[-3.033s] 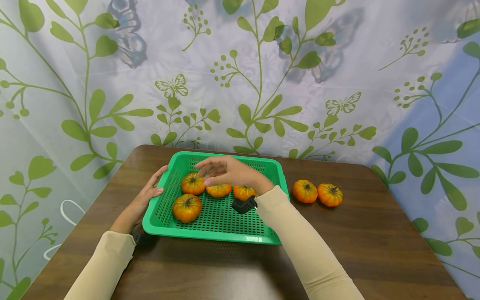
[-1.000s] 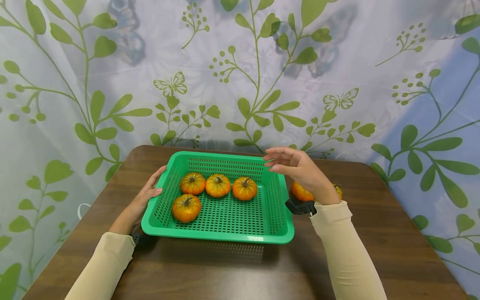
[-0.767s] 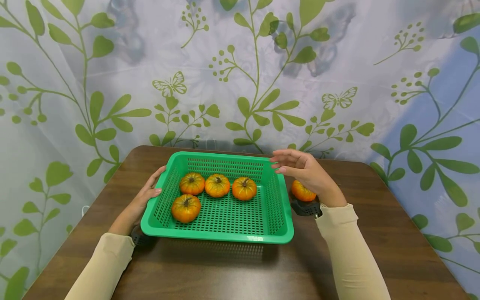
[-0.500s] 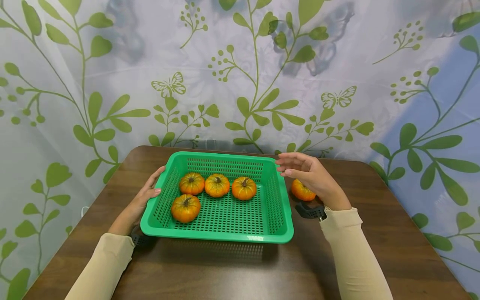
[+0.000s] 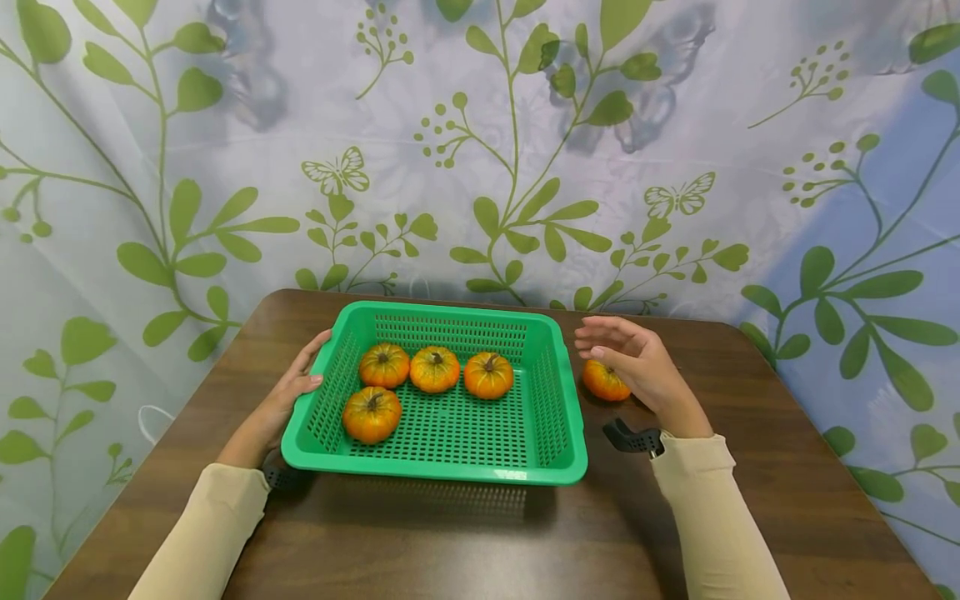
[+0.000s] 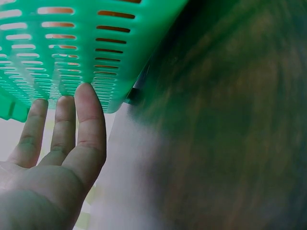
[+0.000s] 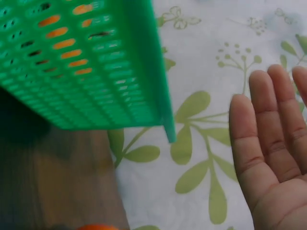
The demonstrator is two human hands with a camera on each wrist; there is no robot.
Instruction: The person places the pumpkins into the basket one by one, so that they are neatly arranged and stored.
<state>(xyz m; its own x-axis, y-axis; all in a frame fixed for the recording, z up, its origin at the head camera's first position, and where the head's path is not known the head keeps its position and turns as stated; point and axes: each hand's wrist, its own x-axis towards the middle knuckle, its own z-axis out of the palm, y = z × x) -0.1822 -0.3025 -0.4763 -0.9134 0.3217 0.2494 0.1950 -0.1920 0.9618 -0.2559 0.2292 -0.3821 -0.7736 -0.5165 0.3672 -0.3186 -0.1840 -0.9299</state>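
Note:
A green perforated plastic basket (image 5: 551, 477) stands on the table with several small orange pumpkins (image 5: 372, 415) inside, grouped to the left and back. My left hand (image 5: 273, 410) is at its left side, thumb at the rim. The left wrist view shows straight fingers (image 6: 91, 115) touching the perforated outer wall. My right hand (image 5: 637, 360) hovers right of the basket, holding nothing, its fingers extended and slightly bent. Partly behind this hand, another pumpkin (image 5: 602, 382) rests on the table. In the right wrist view, the open palm (image 7: 283, 191) is apart from the basket.
The brown wooden table (image 5: 420, 550) extends in front of and to the right of the basket. A pale curtain (image 5: 480, 150) with green leaves and butterflies hangs behind the table. A white cord (image 5: 150, 423) shows at the left table edge.
My right hand has moved from above the basket out past its right rim, then lower toward the pumpkins on the table, hiding one of them. The left hand stays at the basket's side.

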